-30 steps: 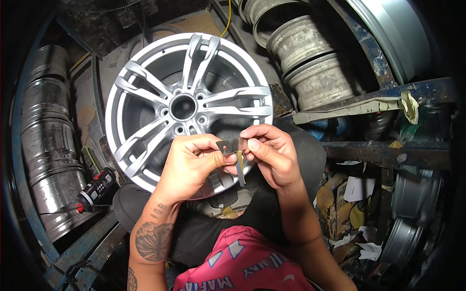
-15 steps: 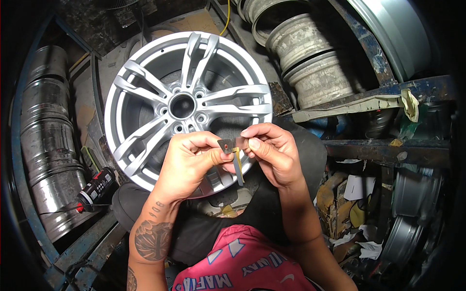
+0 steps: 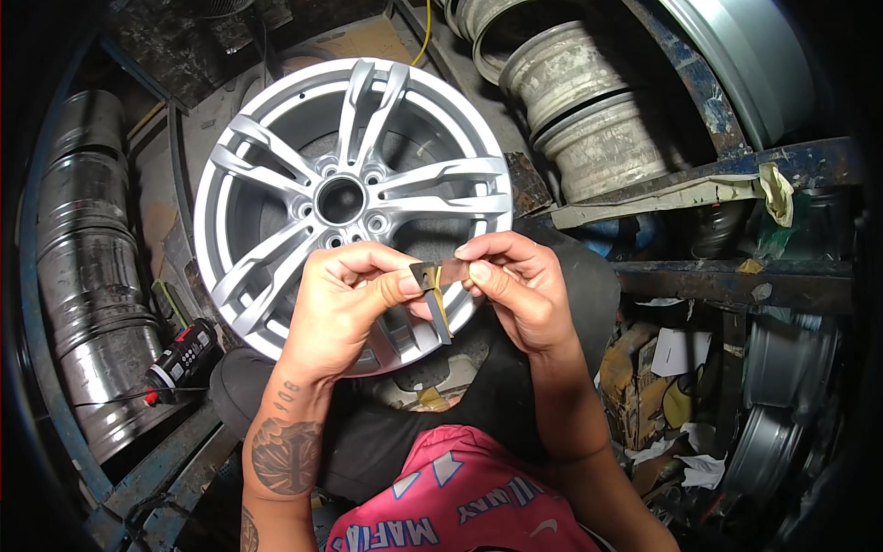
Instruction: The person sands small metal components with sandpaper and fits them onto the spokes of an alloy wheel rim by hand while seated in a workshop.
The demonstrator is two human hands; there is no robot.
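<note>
Between my hands is a small flat metal blade (image 3: 424,274), dark and thin, with a small hole near its left end. My left hand (image 3: 354,299) pinches that end between thumb and fingers. A narrow folded strip (image 3: 438,314), grey on one side and yellowish on the other, hangs down from the blade's middle; it looks like sandpaper. At the other side, my right hand (image 3: 520,290) grips a thin brownish flat end with thumb and forefinger. Whether this end belongs to the same blade is hidden by the strip. Just beyond both hands lies a silver alloy wheel (image 3: 391,181), spokes facing up.
Several dull used rims (image 3: 602,138) lie at the far right beside a rusty metal frame (image 3: 699,287). Shiny rims (image 3: 87,248) are stacked along the left. A black-and-red bottle-shaped item (image 3: 182,357) lies near my left knee. Papers and scraps (image 3: 681,354) clutter the lower right.
My left hand has shifted slightly left, and the blade has tilted, showing less of its flat face. The strip hangs a little further left. My right hand has hardly moved.
</note>
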